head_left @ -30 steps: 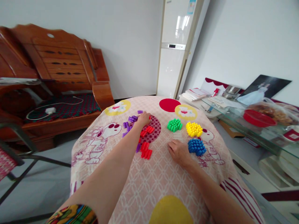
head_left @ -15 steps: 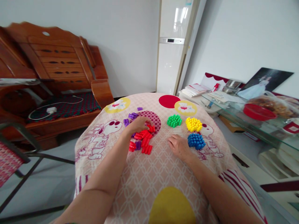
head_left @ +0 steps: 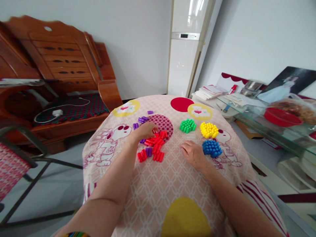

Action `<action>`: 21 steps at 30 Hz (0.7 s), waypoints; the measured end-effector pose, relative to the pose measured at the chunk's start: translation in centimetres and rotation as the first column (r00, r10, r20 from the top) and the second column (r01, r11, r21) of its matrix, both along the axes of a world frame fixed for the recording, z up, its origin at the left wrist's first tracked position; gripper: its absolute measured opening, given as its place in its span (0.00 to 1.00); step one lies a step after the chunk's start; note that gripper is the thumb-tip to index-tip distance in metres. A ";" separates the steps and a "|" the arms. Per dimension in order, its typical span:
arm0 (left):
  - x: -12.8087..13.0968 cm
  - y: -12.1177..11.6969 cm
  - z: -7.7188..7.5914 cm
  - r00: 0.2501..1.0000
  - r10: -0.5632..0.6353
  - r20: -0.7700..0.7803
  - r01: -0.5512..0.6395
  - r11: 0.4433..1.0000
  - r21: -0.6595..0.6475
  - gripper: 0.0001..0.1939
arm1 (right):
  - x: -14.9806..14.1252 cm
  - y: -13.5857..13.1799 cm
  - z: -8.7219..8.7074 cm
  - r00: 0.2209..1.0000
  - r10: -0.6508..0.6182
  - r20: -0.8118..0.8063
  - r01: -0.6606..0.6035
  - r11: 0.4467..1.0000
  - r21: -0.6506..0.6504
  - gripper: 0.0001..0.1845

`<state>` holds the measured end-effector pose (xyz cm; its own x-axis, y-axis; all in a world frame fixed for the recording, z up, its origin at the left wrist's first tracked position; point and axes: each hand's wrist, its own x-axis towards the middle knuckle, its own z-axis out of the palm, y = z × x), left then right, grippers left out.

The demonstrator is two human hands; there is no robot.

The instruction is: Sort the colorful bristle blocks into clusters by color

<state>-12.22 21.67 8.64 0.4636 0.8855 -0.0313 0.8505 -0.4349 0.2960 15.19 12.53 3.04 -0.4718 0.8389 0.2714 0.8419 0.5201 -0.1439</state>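
Note:
My left hand point(head_left: 144, 131) lies over loose red pegs point(head_left: 155, 146) and purple pegs point(head_left: 141, 120) on the pink cartoon cloth point(head_left: 172, 184), fingers curled down onto the red ones. Whether it grips any is hidden. My right hand point(head_left: 194, 153) rests palm down on the cloth, fingers loosely bent, just left of a packed blue peg cluster point(head_left: 211, 148). Behind that stand a yellow cluster point(head_left: 208, 129) and a green cluster point(head_left: 187, 125).
A wooden bench point(head_left: 59, 75) with a white charger cable stands at the left, a metal chair frame point(head_left: 22, 148) nearer. A tall white cabinet unit point(head_left: 185, 46) is behind. A glass table point(head_left: 271, 125) with a red bowl, papers and a bag is at the right.
My left hand has drawn back from the purple pegs toward me, raking red pegs closer together. My right hand has stayed beside the blue cluster.

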 end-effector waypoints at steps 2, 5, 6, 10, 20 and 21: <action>0.0 0.0 -0.2 1.000 -0.001 -0.028 0.001 1.000 -0.009 0.10 | 0.0 0.0 0.0 1.000 0.004 -0.005 -0.004 1.000 0.006 0.11; 0.0 -0.2 -0.1 1.000 0.020 -0.005 -0.020 1.000 0.020 0.09 | 0.0 0.0 -0.1 1.000 0.007 -0.014 -0.006 1.000 0.010 0.11; 0.0 -0.3 0.1 0.999 0.032 0.027 -0.033 0.999 0.038 0.09 | 0.0 0.0 -0.1 1.000 0.006 -0.015 -0.006 1.000 0.011 0.11; 0.4 -0.9 1.4 0.975 0.049 0.215 -0.074 0.992 0.107 0.10 | 0.1 0.1 -0.2 1.000 0.014 -0.028 -0.013 1.000 0.008 0.11; 9.0 -2.9 -1.6 0.884 -0.272 0.381 0.245 0.962 0.118 0.12 | 0.5 0.7 -1.5 0.931 -0.102 -0.350 0.125 0.991 0.043 0.15; 9.6 -3.0 -2.2 0.881 -0.285 0.379 0.259 0.959 0.118 0.12 | 0.6 0.8 -1.5 0.921 -0.104 -0.375 0.130 0.991 0.043 0.16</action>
<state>-2.64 18.63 6.43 0.6503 0.7168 0.2517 0.5187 -0.6610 0.5423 15.75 13.34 1.58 -0.2264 0.8563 0.4642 0.7903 0.4400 -0.4263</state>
